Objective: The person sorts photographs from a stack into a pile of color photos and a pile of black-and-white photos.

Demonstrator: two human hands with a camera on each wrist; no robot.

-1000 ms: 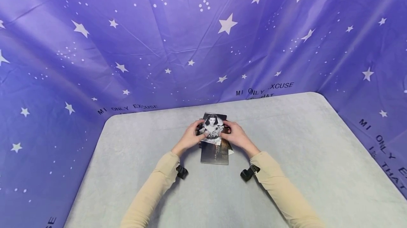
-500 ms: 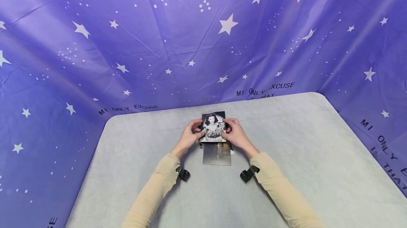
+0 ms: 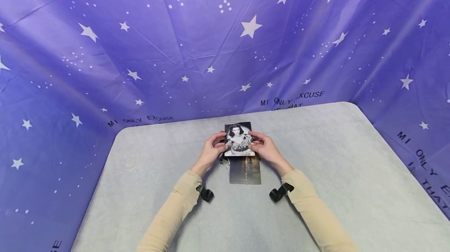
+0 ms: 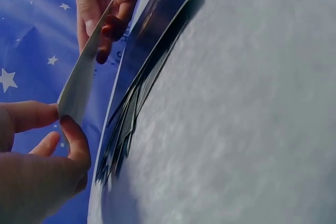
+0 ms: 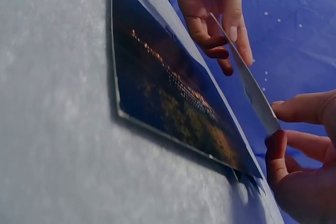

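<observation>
A black-and-white portrait photo (image 3: pixel 240 139) is held up by both hands over a small pile of photos. My left hand (image 3: pixel 209 151) pinches its left edge between thumb and fingers; my right hand (image 3: pixel 268 150) does the same at the right edge. In both wrist views the held photo (image 4: pixel 81 85) is seen nearly edge-on, apart from the pile. On top of the pile lies a dark photo (image 5: pixel 168 87) with a band of small lights. Below it several photo edges (image 4: pixel 123 129) fan out unevenly; their pictures are mostly hidden.
The pile lies on a grey table (image 3: pixel 158 154), towards its far side. Behind the table hangs a purple cloth (image 3: pixel 197 41) with white stars and printed words. A black wrist camera (image 3: pixel 205 193) is strapped to the left wrist, another (image 3: pixel 281 192) to the right.
The portrait, askew a second ago, now sits straight between the hands and a little further right. The dark photo beneath has shifted right, and lighter edges now show at its left.
</observation>
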